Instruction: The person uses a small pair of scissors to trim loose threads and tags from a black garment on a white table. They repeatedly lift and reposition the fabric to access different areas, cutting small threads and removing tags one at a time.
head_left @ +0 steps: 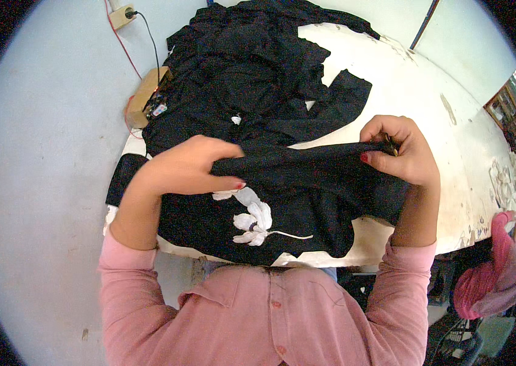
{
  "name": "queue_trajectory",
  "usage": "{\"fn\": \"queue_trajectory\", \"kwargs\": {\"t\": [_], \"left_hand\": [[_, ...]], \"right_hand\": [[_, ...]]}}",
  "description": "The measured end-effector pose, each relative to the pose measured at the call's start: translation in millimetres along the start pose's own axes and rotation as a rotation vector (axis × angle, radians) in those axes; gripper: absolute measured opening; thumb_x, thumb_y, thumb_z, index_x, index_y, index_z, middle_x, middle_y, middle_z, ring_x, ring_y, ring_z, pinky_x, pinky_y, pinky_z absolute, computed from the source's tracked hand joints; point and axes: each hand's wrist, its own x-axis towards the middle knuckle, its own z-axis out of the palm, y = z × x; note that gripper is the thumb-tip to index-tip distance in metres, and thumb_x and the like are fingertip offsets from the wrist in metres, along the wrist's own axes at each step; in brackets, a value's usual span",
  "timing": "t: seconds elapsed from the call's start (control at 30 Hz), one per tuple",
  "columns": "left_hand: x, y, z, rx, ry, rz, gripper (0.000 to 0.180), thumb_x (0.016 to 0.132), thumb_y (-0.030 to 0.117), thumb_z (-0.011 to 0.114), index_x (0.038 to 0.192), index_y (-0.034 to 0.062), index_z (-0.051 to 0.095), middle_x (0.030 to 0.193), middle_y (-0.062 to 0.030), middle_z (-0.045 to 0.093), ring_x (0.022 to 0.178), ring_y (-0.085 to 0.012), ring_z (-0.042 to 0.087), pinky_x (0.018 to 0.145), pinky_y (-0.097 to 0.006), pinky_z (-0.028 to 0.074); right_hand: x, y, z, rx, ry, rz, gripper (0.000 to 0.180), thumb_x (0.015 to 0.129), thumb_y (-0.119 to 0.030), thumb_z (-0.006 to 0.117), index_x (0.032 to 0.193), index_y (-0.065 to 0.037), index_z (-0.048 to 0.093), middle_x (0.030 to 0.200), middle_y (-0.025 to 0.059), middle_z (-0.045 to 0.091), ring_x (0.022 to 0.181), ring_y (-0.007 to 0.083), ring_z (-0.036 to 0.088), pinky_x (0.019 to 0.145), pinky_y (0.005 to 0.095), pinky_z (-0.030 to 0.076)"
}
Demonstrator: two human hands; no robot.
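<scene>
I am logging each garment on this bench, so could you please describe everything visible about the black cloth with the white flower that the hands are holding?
The black cloth looks like soft, matte fabric bearing a white flower appliqué with a thin white stem. Its upper edge is bunched into a stretched fold gripped by the left hand and right hand; the rest drapes over the white table edge, below a pile of black garments.

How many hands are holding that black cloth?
2. The left hand grips the black cloth at its left end; the right hand pinches its right end.
</scene>
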Motion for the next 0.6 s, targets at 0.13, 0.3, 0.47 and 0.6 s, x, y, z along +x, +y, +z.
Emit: {"fn": "queue_trajectory", "kwargs": {"t": [0.13, 0.3, 0.47, 0.6], "left_hand": [[49.4, 34.7, 1.0, -0.333, -0.044, -0.015, 0.032, 0.076, 0.021, 0.077, 0.095, 0.0002, 0.062, 0.080, -0.0056, 0.063, 0.073, -0.0158, 0.059, 0.066, -0.029, 0.048], [79.9, 55.3, 10.2, -0.752, -0.095, 0.015, 0.018, 0.078, 0.011, 0.074, 0.090, 0.0037, 0.062, 0.078, 0.0046, 0.059, 0.072, -0.0027, 0.050, 0.062, -0.020, 0.041], [85.9, 65.1, 8.8, -0.419, 0.035, 0.074, 0.019, 0.074, 0.010, 0.076, 0.082, 0.0034, 0.060, 0.071, 0.0068, 0.053, 0.064, -0.0027, 0.045, 0.057, -0.019, 0.037], [79.0, 69.5, -3.2, -0.610, -0.077, -0.121, 0.022, 0.071, 0.012, 0.078, 0.076, 0.0054, 0.058, 0.066, 0.0075, 0.046, 0.062, -0.0030, 0.041, 0.055, -0.021, 0.033]], "right_hand": [[-11.7, -4.1, 1.7, -0.063, 0.090, -0.026, 0.016, 0.070, -0.004, 0.070, 0.083, -0.003, 0.060, 0.069, -0.0033, 0.058, 0.063, 0.0043, 0.051, 0.056, 0.0198, 0.037], [-13.8, -2.3, 10.0, 0.260, -0.139, 0.020, 0.035, 0.072, -0.014, 0.078, 0.101, -0.001, 0.062, 0.086, 0.0009, 0.066, 0.074, 0.0067, 0.057, 0.066, 0.0204, 0.044], [-5.9, 15.5, 40.4, 0.561, -0.124, 0.073, 0.030, 0.075, -0.018, 0.079, 0.098, -0.003, 0.065, 0.084, -0.0027, 0.064, 0.079, 0.0055, 0.056, 0.070, 0.0218, 0.044], [-12.3, 16.6, 28.8, 0.488, -0.002, 0.166, 0.027, 0.064, -0.009, 0.082, 0.083, -0.002, 0.065, 0.076, 0.0022, 0.062, 0.071, 0.0101, 0.056, 0.064, 0.0237, 0.045]]}}
